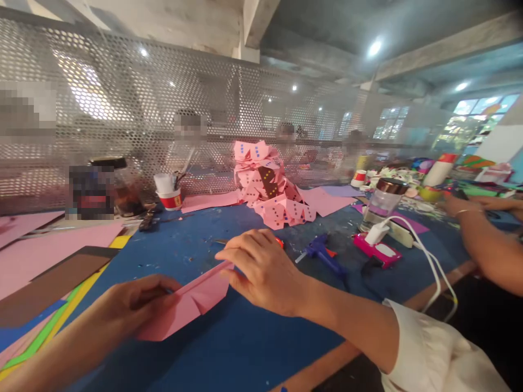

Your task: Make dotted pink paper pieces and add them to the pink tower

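A folded piece of pink paper (196, 299) is held between my two hands, low over the blue table, with a crease and a notch along its lower edge. My left hand (137, 305) grips its left end between thumb and fingers. At the upper right end, my right hand (261, 269) pinches the paper, its fingers curved over the edge. Beyond my hands stands a pile of folded pink pieces (265, 185) with blue and dark dots, one piece among them brown.
A blue glue gun (324, 256), a pink power strip (378, 250) with white cables and a lidded jar (386, 196) lie right. Coloured sheets (57, 272) cover the left side. A paper cup (168, 197) stands near the mesh partition (134, 120). Another person's arm (486, 245) is far right.
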A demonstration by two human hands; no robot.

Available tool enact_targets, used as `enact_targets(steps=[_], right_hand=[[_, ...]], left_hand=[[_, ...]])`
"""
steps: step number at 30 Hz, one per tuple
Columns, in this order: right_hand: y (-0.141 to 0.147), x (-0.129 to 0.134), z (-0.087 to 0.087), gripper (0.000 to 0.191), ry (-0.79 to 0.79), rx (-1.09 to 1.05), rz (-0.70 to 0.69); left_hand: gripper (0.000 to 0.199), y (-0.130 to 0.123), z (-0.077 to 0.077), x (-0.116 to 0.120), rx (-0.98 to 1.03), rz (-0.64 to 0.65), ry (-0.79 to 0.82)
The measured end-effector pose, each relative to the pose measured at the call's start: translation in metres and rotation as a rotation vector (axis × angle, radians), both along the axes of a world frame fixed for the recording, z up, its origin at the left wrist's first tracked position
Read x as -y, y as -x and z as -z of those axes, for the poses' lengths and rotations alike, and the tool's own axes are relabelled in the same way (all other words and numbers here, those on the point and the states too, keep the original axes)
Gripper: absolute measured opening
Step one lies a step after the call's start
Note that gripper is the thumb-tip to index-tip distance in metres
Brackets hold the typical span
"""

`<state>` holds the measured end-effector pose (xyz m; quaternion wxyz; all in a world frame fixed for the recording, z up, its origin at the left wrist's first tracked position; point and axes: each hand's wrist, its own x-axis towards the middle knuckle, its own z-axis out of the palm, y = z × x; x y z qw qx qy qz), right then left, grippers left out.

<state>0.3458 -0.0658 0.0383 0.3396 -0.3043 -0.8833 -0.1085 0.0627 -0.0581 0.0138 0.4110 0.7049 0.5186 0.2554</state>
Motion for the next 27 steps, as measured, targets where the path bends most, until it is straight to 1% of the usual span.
enact_targets(steps=[2,3,5,6,8,10,12,14,15,16,19,20,22,25,27], right_hand=[[0.002,-0.001,0.004,0.026,0.051,0.048,-0.012],[0.004,-0.001,0.007,0.026,0.078,0.067,-0.012],[0.005,-0.002,0.012,0.026,0.126,0.088,0.003],[0.006,-0.003,0.014,0.025,0.147,0.087,0.016],[0.006,-0.004,0.017,0.024,0.184,0.078,0.045],[0.006,-0.005,0.020,0.023,0.215,0.075,0.066],[0.005,-0.007,0.022,0.022,0.243,0.084,0.074],[0.005,-0.009,0.024,0.020,0.276,0.089,0.070],[0.005,-0.009,0.025,0.019,0.294,0.089,0.064],[0.004,-0.010,0.025,0.018,0.313,0.088,0.056],[0.004,-0.011,0.026,0.017,0.363,0.093,0.030],[0.004,-0.011,0.026,0.018,0.374,0.096,0.022],[0.004,-0.010,0.024,0.017,0.379,0.094,0.004],[0.004,-0.007,0.020,0.008,0.299,0.045,-0.004],[0.004,-0.003,0.016,0.007,0.253,0.016,-0.058]], left_hand=[[0.037,-0.006,0.003,0.001,0.018,0.001,0.042],[0.037,-0.010,0.005,0.002,0.034,0.017,0.093],[0.040,-0.018,0.011,0.006,0.091,-0.072,0.087],[0.042,-0.022,0.015,0.007,0.101,-0.094,0.083],[0.047,-0.027,0.021,0.008,0.117,-0.096,0.084],[0.048,-0.029,0.023,0.007,0.121,-0.066,0.086],[0.045,-0.027,0.021,0.005,0.096,-0.017,0.087],[0.038,-0.024,0.015,0.004,0.038,0.056,0.095],[0.034,-0.022,0.011,0.004,0.000,0.119,0.100],[0.032,-0.020,0.008,0.004,-0.026,0.136,0.081],[0.028,-0.016,0.002,0.007,-0.114,0.127,-0.002],[0.028,-0.015,0.002,0.008,-0.135,0.112,-0.038],[0.026,-0.014,0.004,0.010,-0.136,0.106,-0.057],[0.029,-0.012,0.006,0.010,-0.114,0.085,-0.056],[0.030,-0.011,0.007,0.009,-0.116,0.076,-0.073]])
